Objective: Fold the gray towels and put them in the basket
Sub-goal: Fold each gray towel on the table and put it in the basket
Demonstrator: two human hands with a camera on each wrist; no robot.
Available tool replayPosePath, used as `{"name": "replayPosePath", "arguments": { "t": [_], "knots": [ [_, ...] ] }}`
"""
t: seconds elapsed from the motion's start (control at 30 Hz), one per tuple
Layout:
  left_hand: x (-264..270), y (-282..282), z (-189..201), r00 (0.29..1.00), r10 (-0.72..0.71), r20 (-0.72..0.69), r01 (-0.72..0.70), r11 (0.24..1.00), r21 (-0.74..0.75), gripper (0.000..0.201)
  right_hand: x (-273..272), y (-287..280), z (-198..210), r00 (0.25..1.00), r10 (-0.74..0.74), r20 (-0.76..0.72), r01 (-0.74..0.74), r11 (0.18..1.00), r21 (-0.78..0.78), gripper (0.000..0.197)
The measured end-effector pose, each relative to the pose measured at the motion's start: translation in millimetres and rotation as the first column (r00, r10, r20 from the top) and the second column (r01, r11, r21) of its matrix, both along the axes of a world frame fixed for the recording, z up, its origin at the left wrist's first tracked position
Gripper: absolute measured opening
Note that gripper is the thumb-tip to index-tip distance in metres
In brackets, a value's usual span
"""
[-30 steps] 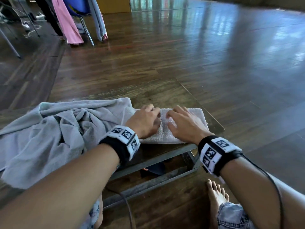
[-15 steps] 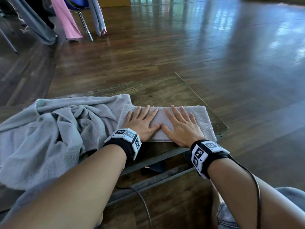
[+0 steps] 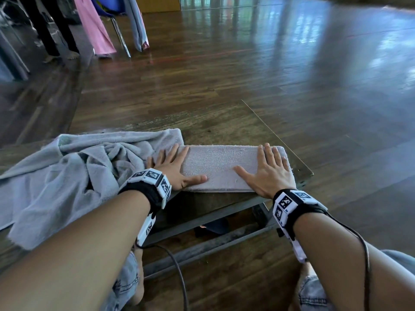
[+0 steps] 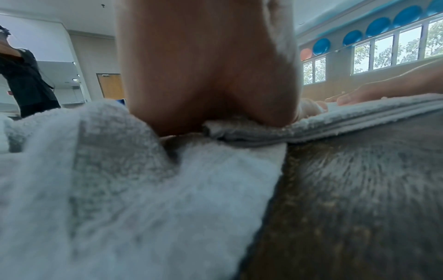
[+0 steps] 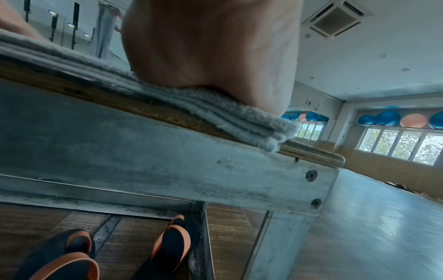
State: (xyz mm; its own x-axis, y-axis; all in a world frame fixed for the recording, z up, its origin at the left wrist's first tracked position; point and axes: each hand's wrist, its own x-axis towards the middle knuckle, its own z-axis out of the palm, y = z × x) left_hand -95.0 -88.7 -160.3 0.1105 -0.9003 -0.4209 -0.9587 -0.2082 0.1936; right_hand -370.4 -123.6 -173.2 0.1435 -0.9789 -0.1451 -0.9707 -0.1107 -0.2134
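far left, crumpled gray towels (image 3: 67,176) lie heaped on your low wooden bench (image 3: 224,129). your left hand (image 3: 173,167) lies flat, grip apart, on the folded towel (image 3: 220,167)'s left end; your right hand (image 3: 269,173) lies the same on its right end. glossy wood floor (image 3: 292,75) lies beyond, windows (image 5: 395,144) on the right.

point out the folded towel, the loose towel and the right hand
folded towel (image 3: 221,167): head view, bare top between the hands
loose towel (image 3: 67,176): head view, middle of the crumpled heap
right hand (image 3: 270,173): head view, back of the hand, flat on the folded towel
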Motion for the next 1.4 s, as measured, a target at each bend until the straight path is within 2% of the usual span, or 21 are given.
{"name": "replayPosePath", "arguments": {
  "t": [0.27, 0.43, 0.57, 0.63, 0.67, 0.7, 0.77, 0.8, 0.83, 0.93, 1.0, 1.13, 1.33, 1.4],
  "knots": [
    [1.4, -0.8, -2.4, 1.000, 0.005, 0.021, -0.004, 1.000, -0.006, 0.133, -10.3, -3.0, 3.7, 0.996, -0.087, 0.000, 0.086, 0.994, 0.072, 0.131],
    [6.4, 2.8, -5.5, 0.996, 0.067, 0.050, -0.065, 0.997, -0.043, 0.145, -14.0, -3.0, 4.7, 0.991, -0.133, 0.017, 0.131, 0.987, 0.094, 0.137],
    [6.6, 1.0, 2.8, 0.995, 0.039, 0.092, -0.036, 0.999, -0.039, 0.149, -11.8, -5.1, 8.7, 0.988, -0.154, -0.002, 0.152, 0.978, 0.144, 0.134],
    [5.8, -3.8, 16.5, 0.990, 0.010, 0.143, -0.004, 0.999, -0.038, 0.148, -6.5, -5.8, 11.4, 0.988, -0.137, -0.066, 0.145, 0.980, 0.135, 0.126],
    [5.8, -6.3, 24.6, 0.989, 0.012, 0.150, -0.004, 0.999, -0.052, 0.141, -1.9, -4.8, 12.4, 0.989, -0.113, -0.101, 0.123, 0.987, 0.106, 0.120],
    [5.6, -7.8, 32.0, 0.989, 0.030, 0.143, -0.017, 0.996, -0.091, 0.124, 4.2, -2.9, 13.2, 0.990, -0.077, -0.122, 0.085, 0.995, 0.059, 0.114],
    [5.7, -8.7, 42.8, 0.990, 0.075, 0.120, -0.049, 0.977, -0.207, 0.077, 20.7, 4.3, 13.7, 0.994, 0.031, -0.102, -0.037, 0.998, -0.057, 0.099],
    [6.1, -7.2, 45.1, 0.991, 0.105, 0.087, -0.081, 0.966, -0.245, 0.062, 30.2, 9.4, 13.3, 0.993, 0.099, -0.068, -0.105, 0.990, -0.099, 0.092],
    [5.9, -4.8, 46.0, 0.989, 0.138, 0.047, -0.120, 0.956, -0.268, 0.057, 39.7, 15.0, 12.2, 0.986, 0.164, -0.034, -0.167, 0.979, -0.116, 0.087],
    [4.2, 2.9, 43.6, 0.980, 0.196, -0.026, -0.197, 0.957, -0.213, 0.056, 60.0, 31.7, 2.8, 0.959, 0.283, 0.021, -0.283, 0.959, -0.022, 0.077],
    [4.0, 5.8, 39.8, 0.976, 0.213, -0.039, -0.216, 0.967, -0.134, 0.061, 62.9, 35.5, -3.5, 0.959, 0.284, 0.009, -0.284, 0.958, 0.038, 0.074],
    [10.1, 5.8, 35.6, 0.952, 0.254, -0.172, -0.275, 0.955, -0.110, 0.076, 63.5, 31.7, 0.3, 0.956, 0.293, -0.011, -0.290, 0.951, 0.103, 0.074],
    [13.2, 3.6, 39.7, 0.904, 0.345, -0.254, -0.365, 0.931, -0.034, 0.069, 65.5, 35.0, 0.8, 0.956, 0.294, -0.019, -0.291, 0.953, 0.080, 0.074],
    [10.6, 3.7, 40.4, 0.901, 0.348, -0.260, -0.368, 0.929, -0.032, 0.059, 66.0, 33.7, 1.1, 0.955, 0.296, -0.018, -0.293, 0.952, 0.086, 0.075]
  ]
}}
